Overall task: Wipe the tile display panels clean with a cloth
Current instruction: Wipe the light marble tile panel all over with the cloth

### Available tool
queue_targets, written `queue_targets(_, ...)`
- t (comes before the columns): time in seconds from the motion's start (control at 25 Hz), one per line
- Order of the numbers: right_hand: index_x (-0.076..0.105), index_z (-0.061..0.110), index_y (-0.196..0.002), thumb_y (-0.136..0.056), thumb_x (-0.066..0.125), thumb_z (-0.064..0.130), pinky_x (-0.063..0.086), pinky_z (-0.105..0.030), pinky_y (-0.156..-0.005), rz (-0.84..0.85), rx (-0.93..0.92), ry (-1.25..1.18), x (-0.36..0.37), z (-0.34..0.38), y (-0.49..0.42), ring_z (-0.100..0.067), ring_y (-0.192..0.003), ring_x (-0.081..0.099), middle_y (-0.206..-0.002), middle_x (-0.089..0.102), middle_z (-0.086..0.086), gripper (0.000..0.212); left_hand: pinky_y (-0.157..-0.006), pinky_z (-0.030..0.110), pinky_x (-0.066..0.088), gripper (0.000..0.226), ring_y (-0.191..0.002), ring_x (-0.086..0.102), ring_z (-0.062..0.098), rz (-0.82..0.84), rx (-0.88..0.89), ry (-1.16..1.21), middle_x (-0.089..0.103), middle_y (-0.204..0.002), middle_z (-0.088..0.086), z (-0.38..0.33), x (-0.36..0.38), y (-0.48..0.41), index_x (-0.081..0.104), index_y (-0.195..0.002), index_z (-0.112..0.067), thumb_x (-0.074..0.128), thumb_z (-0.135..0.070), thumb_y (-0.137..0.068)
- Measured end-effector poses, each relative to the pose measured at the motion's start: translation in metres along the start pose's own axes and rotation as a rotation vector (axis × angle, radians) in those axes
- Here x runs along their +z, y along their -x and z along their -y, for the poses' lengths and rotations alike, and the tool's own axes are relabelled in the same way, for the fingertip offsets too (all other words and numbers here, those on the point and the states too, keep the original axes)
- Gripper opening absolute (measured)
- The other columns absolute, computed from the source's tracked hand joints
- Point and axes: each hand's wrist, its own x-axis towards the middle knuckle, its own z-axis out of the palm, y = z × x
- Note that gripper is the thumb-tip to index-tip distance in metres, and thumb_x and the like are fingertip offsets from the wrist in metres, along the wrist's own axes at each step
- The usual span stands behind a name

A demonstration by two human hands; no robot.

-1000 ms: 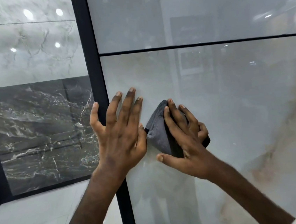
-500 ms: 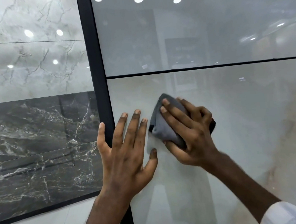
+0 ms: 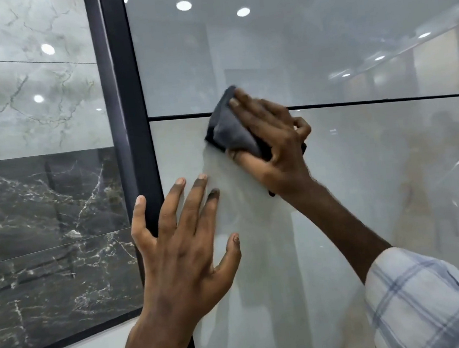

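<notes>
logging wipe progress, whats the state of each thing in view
folded grey cloth: pressed flat across the black seam between tiles
right-hand grip: holds the cloth
left-hand grip: flat, fingers spread on pale glossy lower tile
grey glossy upper tile: upright, reflecting ceiling lights
dark veined marble tile: upright, untouched

One view alone was supplied, taken by a wide-angle camera worn on the head. It was turned forward and held very near the pale tile panel (image 3: pixel 367 202), which filled the middle and right. The black frame post (image 3: pixel 134 113) and the dark marble panel (image 3: pixel 45 235) were caught on the left.
</notes>
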Motion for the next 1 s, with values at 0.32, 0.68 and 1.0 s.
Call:
queue_targets(0.32, 0.059, 0.015, -0.146, -0.083, 0.071, 0.036, 0.032, -0.052, -0.11, 0.006, -0.186, 0.018, 0.005, 0.004, 0.011, -0.03, -0.142, 0.047, -0.157, 0.05, -0.001, 0.068, -0.119, 0.066, 0.016, 0.062, -0.146, 0.041, 0.034, 0.005, -0.02, -0.034, 0.052, -0.154, 0.013, -0.008, 0.003, -0.005, 0.064, -0.139, -0.009, 0.052, -0.049, -0.093)
queue_targets(0.68, 0.047, 0.031, -0.155, -0.085, 0.052, 0.053, 0.025, -0.042, -0.1, -0.126, 0.29, 0.114, -0.038, -0.113, 0.012, -0.023, -0.137, 0.044, -0.163, 0.041, 0.013, 0.073, -0.118, 0.066, 0.019, 0.068, -0.149, 0.034, 0.034, 0.036, -0.077, -0.007, 0.037, -0.166, 0.012, -0.068, 0.036, -0.028, 0.053, -0.15, -0.014, 0.051, -0.051, -0.093)
queue_targets(1.0, 0.054, 0.026, -0.151, -0.087, 0.061, 0.049, 0.021, -0.054, -0.104, -0.034, -0.271, 0.14, -0.047, -0.157, 0.006, -0.028, -0.141, 0.048, -0.159, 0.047, 0.008, 0.068, -0.123, 0.06, 0.011, 0.078, -0.158, 0.018, 0.038, 0.079, -0.159, -0.175, 0.023, -0.171, 0.015, -0.096, 0.048, -0.025, 0.038, -0.159, -0.009, 0.048, -0.052, -0.095)
